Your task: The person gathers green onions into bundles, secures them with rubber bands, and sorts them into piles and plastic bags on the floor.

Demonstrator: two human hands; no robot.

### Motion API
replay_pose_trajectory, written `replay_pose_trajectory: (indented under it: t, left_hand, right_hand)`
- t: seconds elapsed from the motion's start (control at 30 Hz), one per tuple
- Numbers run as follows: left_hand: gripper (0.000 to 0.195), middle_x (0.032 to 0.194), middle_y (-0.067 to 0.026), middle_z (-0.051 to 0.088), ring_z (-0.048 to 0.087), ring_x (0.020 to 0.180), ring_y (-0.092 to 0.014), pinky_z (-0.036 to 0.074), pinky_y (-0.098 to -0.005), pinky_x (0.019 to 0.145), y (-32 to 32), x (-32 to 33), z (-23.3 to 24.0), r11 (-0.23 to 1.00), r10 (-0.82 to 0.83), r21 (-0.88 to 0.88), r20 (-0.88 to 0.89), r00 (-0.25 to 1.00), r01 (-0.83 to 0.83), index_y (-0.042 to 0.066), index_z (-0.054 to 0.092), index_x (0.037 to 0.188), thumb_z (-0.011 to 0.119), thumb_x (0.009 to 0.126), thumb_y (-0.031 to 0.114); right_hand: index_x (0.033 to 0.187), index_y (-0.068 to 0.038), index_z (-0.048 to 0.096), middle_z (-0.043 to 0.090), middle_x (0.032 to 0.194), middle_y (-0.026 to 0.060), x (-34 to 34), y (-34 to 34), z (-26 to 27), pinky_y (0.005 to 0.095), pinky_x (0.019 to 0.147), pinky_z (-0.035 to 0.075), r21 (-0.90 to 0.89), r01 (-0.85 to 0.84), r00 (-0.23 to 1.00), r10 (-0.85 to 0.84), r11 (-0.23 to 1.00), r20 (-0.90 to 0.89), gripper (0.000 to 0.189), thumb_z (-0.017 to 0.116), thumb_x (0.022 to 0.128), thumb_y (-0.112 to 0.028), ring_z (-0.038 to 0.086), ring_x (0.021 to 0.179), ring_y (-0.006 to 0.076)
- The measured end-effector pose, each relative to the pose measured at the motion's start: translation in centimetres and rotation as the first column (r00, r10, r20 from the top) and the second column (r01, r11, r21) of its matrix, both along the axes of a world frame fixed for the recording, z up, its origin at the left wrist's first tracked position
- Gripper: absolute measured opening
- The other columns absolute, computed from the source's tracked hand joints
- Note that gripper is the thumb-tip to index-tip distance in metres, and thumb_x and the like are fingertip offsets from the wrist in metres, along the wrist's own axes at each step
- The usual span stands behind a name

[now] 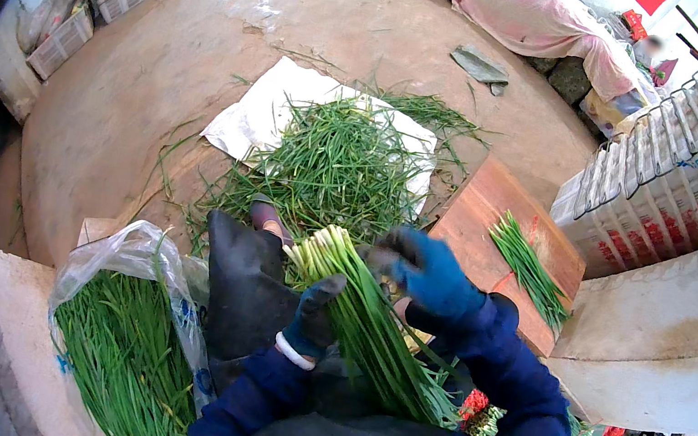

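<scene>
A thick bunch of long green leaves, probably garlic chives, lies slanted across my lap with its pale stem ends pointing away from me. My left hand, in a blue and dark glove, grips its left side with the thumb on top. Just right of the stems is my right hand in a blue glove. Its fingers are motion-blurred, so whether they hold a leaf is unclear. A smaller bunch of chives rests on a wooden board to the right, beside a thin red strip.
Loose trimmed leaves are heaped on a white sheet on the floor. At my left stands a clear plastic bag full of long chives. Stacked white crates rise beyond the board. A dark apron covers my legs.
</scene>
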State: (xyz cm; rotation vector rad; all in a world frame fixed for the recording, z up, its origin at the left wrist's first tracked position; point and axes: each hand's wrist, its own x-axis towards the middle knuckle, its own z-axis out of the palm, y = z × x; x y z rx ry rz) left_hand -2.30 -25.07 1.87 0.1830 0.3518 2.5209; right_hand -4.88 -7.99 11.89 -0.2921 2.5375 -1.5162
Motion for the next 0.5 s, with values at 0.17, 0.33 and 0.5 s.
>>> replay_pose_trajectory:
  t: [0.17, 0.33, 0.5]
  left_hand:
    - [0.066, 0.125, -0.0212, 0.051, 0.056, 0.109, -0.035, 0.049, -0.0465, 0.089, 0.1, -0.9, -1.2, 0.987, 0.035, -0.152, -0.050, 0.998, -0.043, 0.005, 0.033, 0.139, 0.059, 0.086, 0.034]
    - [0.059, 0.119, -0.0181, 0.055, 0.059, 0.104, -0.031, 0.051, -0.0447, 0.087, 0.4, -1.0, -0.8, 0.983, 0.028, -0.183, 0.094, 0.995, -0.011, 0.004, 0.038, 0.134, 0.059, 0.086, 0.030]
    - [0.049, 0.105, -0.0130, 0.061, 0.061, 0.099, -0.027, 0.052, -0.0416, 0.082, 0.2, -1.5, -5.1, 0.975, -0.033, -0.214, 0.152, 0.988, 0.065, 0.005, 0.049, 0.123, 0.061, 0.085, 0.032]
  right_hand:
    - [0.089, -0.006, 0.060, 0.056, 0.074, 0.0143, 2.4, -0.4, -0.8, 0.0373, 0.056, 0.042, 0.350, -0.089, 0.962, 0.172, 0.933, -0.212, 0.032, 0.070, 0.079, -0.034, 0.054, 0.062, 0.0303]
    - [0.095, -0.002, 0.056, 0.058, 0.074, 0.0025, 1.0, 0.4, -2.8, 0.0340, 0.054, 0.043, -0.282, -0.047, 0.963, 0.118, 0.958, 0.244, 0.026, 0.065, 0.087, -0.025, 0.054, 0.062, 0.0144]
    - [0.112, 0.000, 0.056, 0.059, 0.081, -0.0005, -1.8, 1.4, -1.6, 0.0287, 0.060, 0.047, -0.320, -0.056, 0.875, 0.201, 0.946, 0.441, 0.030, 0.061, 0.089, -0.019, 0.056, 0.065, 0.0094]
